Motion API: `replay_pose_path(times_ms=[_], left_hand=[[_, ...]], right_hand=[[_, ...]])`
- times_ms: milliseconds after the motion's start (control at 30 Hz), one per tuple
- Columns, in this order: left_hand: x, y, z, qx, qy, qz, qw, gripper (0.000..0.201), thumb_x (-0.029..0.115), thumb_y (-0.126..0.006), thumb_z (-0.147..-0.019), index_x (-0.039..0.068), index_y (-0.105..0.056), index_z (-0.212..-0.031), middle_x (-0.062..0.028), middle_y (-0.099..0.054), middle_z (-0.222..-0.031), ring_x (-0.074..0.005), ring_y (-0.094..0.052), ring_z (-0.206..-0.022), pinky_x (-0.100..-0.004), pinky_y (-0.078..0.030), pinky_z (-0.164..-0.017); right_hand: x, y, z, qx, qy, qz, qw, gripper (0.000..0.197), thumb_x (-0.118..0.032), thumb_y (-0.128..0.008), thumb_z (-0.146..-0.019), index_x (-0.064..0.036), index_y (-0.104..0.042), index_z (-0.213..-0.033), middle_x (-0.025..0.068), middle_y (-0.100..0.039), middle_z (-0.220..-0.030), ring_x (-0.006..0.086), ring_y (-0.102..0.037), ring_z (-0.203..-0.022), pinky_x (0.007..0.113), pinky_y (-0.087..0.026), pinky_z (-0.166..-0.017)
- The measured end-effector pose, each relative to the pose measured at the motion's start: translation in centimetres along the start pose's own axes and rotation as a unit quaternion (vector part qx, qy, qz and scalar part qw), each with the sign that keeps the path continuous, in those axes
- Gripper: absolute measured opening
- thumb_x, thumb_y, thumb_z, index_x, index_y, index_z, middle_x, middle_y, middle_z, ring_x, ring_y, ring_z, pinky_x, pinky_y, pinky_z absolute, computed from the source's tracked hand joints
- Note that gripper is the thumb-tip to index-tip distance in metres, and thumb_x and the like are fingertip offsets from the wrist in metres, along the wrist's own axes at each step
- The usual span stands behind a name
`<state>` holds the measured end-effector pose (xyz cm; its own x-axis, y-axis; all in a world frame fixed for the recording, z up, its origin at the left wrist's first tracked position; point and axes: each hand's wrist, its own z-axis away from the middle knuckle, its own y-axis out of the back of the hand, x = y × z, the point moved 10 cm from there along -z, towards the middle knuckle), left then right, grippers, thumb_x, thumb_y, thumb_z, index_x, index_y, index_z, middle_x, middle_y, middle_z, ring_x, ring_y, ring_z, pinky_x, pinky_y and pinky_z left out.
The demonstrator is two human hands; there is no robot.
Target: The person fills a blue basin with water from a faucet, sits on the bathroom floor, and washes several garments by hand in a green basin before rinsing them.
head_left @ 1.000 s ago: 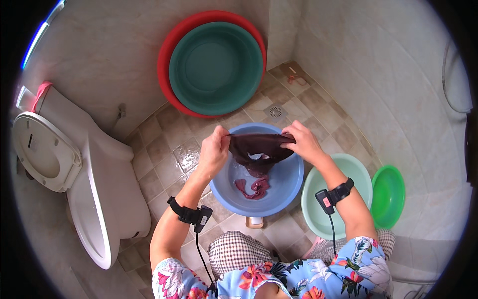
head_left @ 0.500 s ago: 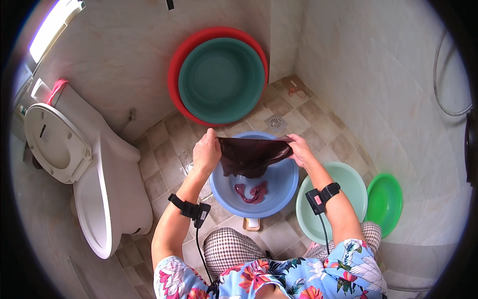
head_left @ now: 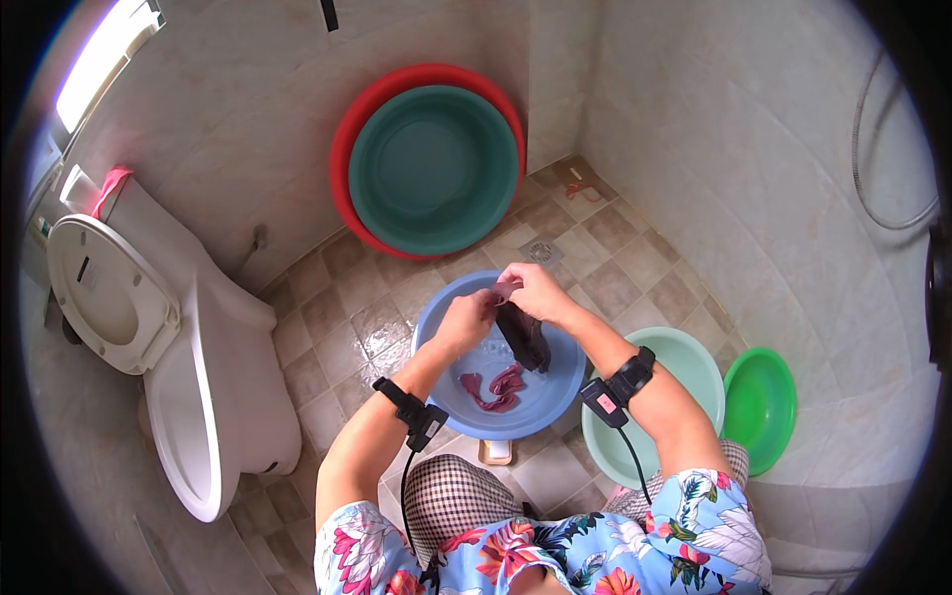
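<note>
A dark brown wet cloth [head_left: 524, 337] hangs bunched from my two hands over a blue basin [head_left: 436, 397]. My left hand [head_left: 470, 321] is closed on its upper edge. Close beside it, my right hand [head_left: 535, 295] pinches the same edge, the hands nearly touching. The cloth's lower end droops into the basin; its exact kind of garment cannot be made out. On the basin's bottom lies a crumpled maroon cloth [head_left: 496, 389], apart from both hands, with a little water around it.
A pale mint basin [head_left: 605, 436] and a bright green one [head_left: 769, 412] stand at the right. Against the far wall lean a teal basin [head_left: 436, 169] and a red one [head_left: 342, 188]. A toilet [head_left: 238, 377] fills the left. A soap dish [head_left: 496, 454] lies below the blue basin, a floor drain [head_left: 540, 252] beyond it.
My hands have come together from the basin's two sides to its middle. The dark cloth, stretched wide between them before, now hangs gathered and narrow.
</note>
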<state>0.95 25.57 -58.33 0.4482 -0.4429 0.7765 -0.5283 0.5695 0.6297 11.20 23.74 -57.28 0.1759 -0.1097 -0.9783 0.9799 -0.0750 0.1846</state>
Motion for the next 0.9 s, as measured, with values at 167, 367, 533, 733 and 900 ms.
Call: replay_pose_path(times_ms=[167,367,533,733,900], left_hand=[[0.6,2.8,1.0,0.066,0.050,0.004,0.997,0.016,0.013,-0.052,-0.089,-0.001,-0.054,-0.097,-0.0168,-0.062,-0.083,-0.0264,-0.061,-0.077,-0.0353,-0.047,-0.071],[4.1,6.2,0.2,0.140,-0.016,0.030,0.990,0.015,0.015,-0.048,-0.093,0.000,-0.049,-0.096,-0.0108,-0.052,-0.074,-0.0169,-0.049,-0.070,-0.0294,-0.044,-0.068],[7.9,8.5,0.4,0.164,-0.026,0.055,0.985,0.014,0.013,-0.051,-0.093,0.000,-0.050,-0.093,-0.0037,-0.047,-0.071,-0.0098,-0.044,-0.068,-0.0249,-0.042,-0.064],[6.6,11.8,0.4,0.250,0.023,-0.005,0.968,0.012,0.013,-0.053,-0.089,0.001,-0.051,-0.092,-0.0154,-0.054,-0.069,-0.0230,-0.053,-0.063,-0.0331,-0.045,-0.064],[-0.2,13.0,2.9,0.311,0.067,-0.055,0.947,0.010,0.010,-0.052,-0.089,0.001,-0.051,-0.091,-0.0202,-0.058,-0.073,-0.0328,-0.059,-0.069,-0.0379,-0.046,-0.066]], right_hand=[[-0.2,3.6,1.1,0.032,0.055,0.106,0.992,0.018,-0.009,-0.071,-0.070,-0.0016,-0.061,-0.083,0.0117,-0.066,-0.084,0.0193,-0.064,-0.080,0.031,-0.050,-0.068],[4.1,6.4,3.5,0.077,0.178,0.387,0.901,0.029,-0.001,-0.073,-0.061,-0.0075,-0.059,-0.086,0.0109,-0.052,-0.084,0.0326,-0.055,-0.080,0.040,-0.046,-0.068],[8.1,7.4,5.1,0.226,0.109,0.376,0.892,0.026,0.000,-0.071,-0.062,-0.0087,-0.060,-0.083,0.0100,-0.055,-0.085,0.0299,-0.057,-0.079,0.039,-0.047,-0.066],[19.7,7.1,5.2,0.204,-0.255,-0.061,0.943,0.015,-0.015,-0.068,-0.079,-0.0098,-0.059,-0.091,0.0068,-0.061,-0.093,0.0200,-0.062,-0.078,0.039,-0.050,-0.067],[17.3,4.4,4.2,0.168,-0.274,-0.310,0.895,0.029,-0.020,-0.067,-0.081,-0.0093,-0.055,-0.105,0.0070,-0.061,-0.092,0.0184,-0.061,-0.078,0.033,-0.050,-0.066]])
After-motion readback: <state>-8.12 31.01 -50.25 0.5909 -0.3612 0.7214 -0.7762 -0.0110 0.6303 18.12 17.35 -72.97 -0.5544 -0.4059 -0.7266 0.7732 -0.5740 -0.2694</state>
